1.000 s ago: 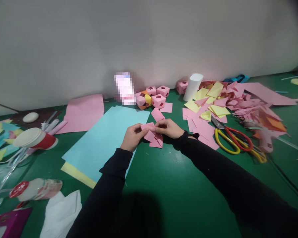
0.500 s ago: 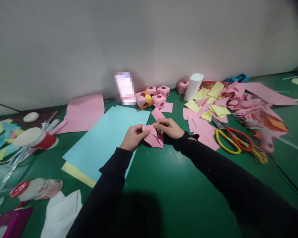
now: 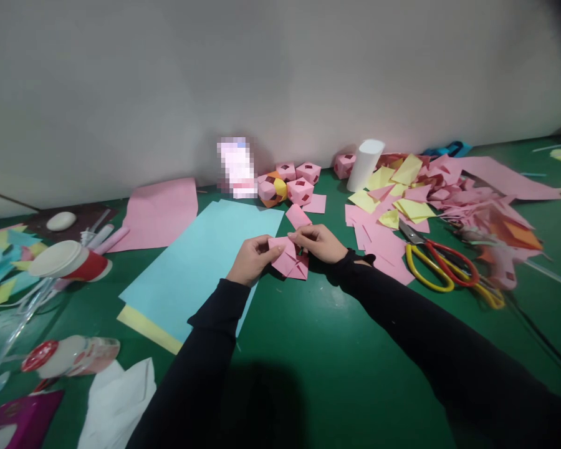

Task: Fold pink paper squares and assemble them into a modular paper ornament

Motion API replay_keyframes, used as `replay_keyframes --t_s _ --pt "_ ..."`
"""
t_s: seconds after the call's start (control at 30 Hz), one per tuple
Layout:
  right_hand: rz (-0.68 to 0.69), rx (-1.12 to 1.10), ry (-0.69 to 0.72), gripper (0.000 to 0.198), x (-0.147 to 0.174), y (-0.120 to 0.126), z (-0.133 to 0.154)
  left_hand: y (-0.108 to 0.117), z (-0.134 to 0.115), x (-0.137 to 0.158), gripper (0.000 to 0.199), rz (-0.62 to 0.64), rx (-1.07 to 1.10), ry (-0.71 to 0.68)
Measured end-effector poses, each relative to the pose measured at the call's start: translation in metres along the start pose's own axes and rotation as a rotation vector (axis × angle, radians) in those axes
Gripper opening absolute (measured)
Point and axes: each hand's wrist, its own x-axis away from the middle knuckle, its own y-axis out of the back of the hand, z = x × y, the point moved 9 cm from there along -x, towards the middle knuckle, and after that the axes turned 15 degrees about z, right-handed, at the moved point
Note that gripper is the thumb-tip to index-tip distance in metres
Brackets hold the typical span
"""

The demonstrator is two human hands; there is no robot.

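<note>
My left hand (image 3: 254,260) pinches the left side of a folded pink paper piece (image 3: 287,263), its thumb lying on top. On the other side, my right hand (image 3: 321,242) has its fingertips closed on the piece's upper right edge. The piece is made of overlapping folded flaps, and its underside is hidden. Just behind the hands lies a small pink paper rectangle (image 3: 298,216). Beyond it sit several finished pink paper balls (image 3: 300,190) with diamond-shaped openings, one of them with orange and yellow parts (image 3: 275,189).
Blue sheets (image 3: 201,262) lie left of my hands. Scissors (image 3: 437,259), a glue gun (image 3: 498,268) and pink and yellow paper scraps (image 3: 414,181) are at right. A white roll (image 3: 365,164) stands behind. A paper cup (image 3: 70,260) and a bottle (image 3: 72,357) lie at left.
Both hands keep nearly the same hold on the folded pink paper. The whole view has shifted very slightly; nothing else visibly differs.
</note>
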Motion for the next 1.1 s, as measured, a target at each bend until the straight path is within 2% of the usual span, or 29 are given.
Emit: replay_keyframes --t_s 0.2,0.43,0.53,0.73,1.1 --pt "-0.001 0.012 -0.007 0.044 0.000 0.000 0.000 -0.001 -0.002 0.000 0.030 0.001 0.001 -0.009" --pt "0.087 0.015 -0.004 0.039 -0.001 -0.007 0.001 0.004 -0.001 0.001 0.032 -0.061 0.037 -0.006" --pt "0.078 0.028 0.001 0.039 0.000 -0.006 0.001 0.003 -0.004 0.002 0.032 -0.069 0.018 -0.012" --pt "0.114 -0.016 -0.055 0.038 -0.001 -0.010 -0.005 0.006 -0.009 0.004 0.031 -0.106 -0.018 -0.028" --pt "0.161 -0.016 -0.076 0.039 0.000 -0.012 -0.004 0.010 -0.006 0.004 0.032 -0.143 -0.008 -0.026"
